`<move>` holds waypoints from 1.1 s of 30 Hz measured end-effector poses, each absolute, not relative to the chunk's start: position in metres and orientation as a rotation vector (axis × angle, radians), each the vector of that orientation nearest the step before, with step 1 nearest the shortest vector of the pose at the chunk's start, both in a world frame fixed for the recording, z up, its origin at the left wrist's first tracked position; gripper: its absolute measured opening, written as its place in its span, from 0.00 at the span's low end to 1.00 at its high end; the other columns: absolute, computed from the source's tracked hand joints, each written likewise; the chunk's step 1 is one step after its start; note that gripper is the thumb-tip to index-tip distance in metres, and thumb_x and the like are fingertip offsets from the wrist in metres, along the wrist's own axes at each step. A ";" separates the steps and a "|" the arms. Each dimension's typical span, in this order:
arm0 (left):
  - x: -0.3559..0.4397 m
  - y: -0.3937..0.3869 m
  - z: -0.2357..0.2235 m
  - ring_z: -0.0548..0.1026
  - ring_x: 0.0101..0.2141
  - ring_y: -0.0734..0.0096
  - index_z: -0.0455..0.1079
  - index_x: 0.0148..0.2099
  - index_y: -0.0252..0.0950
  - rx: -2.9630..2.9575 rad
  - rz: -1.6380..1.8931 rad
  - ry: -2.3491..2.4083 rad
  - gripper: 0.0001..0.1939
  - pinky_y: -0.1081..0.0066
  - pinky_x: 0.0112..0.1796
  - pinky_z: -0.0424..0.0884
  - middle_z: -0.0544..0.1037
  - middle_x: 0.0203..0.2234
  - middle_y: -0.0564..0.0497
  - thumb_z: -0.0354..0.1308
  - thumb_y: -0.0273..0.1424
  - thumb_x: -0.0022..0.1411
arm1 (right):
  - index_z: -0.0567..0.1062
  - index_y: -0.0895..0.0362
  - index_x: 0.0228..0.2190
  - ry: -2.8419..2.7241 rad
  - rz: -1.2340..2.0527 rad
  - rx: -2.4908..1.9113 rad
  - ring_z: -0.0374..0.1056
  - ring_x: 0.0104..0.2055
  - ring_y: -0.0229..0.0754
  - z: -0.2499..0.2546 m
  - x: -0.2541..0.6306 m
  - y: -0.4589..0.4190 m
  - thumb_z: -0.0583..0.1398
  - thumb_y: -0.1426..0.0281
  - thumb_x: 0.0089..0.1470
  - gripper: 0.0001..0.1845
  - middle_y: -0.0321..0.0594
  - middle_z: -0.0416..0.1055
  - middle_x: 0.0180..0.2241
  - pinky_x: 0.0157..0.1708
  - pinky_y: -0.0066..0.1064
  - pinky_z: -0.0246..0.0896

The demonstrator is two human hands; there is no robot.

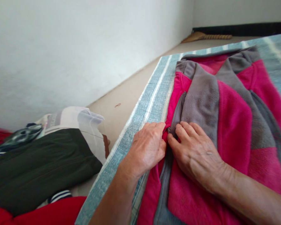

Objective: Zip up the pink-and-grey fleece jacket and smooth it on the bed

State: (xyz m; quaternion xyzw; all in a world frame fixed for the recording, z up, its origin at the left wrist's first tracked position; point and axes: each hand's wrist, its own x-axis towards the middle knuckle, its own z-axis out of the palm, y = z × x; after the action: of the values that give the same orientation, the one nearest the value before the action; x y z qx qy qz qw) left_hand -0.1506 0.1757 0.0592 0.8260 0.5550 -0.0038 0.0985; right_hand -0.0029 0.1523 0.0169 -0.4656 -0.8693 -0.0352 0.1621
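A pink and grey fleece jacket (235, 128) lies spread over a blue-and-white striped cloth (144, 103). My left hand (147, 145) is closed on the jacket's left pink edge, its fingertips pinching the fabric. Close beside it, my right hand (195, 150) has its fingers curled down onto the grey strip, with the thumb near the left hand's fingertips. Fabric at the pinch bunches a little, and the fingers cover part of it. One sleeve lies folded across the jacket's front.
Left of the striped cloth is a pile with a dark green garment (46, 165), a white bag (77, 120) and a red garment (61, 212). A small reddish loop (117, 105) lies on the pale floor (112, 117). By the far wall rests a brush with a twisted handle (216, 37).
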 end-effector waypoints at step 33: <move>-0.176 0.122 0.061 0.66 0.20 0.78 0.66 0.56 0.36 1.868 0.325 1.723 0.22 0.77 0.23 0.59 0.67 0.18 0.60 0.48 0.27 0.60 | 0.73 0.58 0.27 -2.389 0.686 -0.667 0.59 0.43 0.44 0.022 0.000 0.153 0.56 0.75 0.54 0.07 0.43 0.66 0.37 0.43 0.39 0.55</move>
State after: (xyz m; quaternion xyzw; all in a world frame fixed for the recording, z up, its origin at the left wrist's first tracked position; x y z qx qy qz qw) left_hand -0.1763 0.1224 0.0611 0.6986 0.6445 0.1214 0.2859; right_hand 0.0000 0.1525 0.0221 -0.2486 -0.8912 0.2560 0.2801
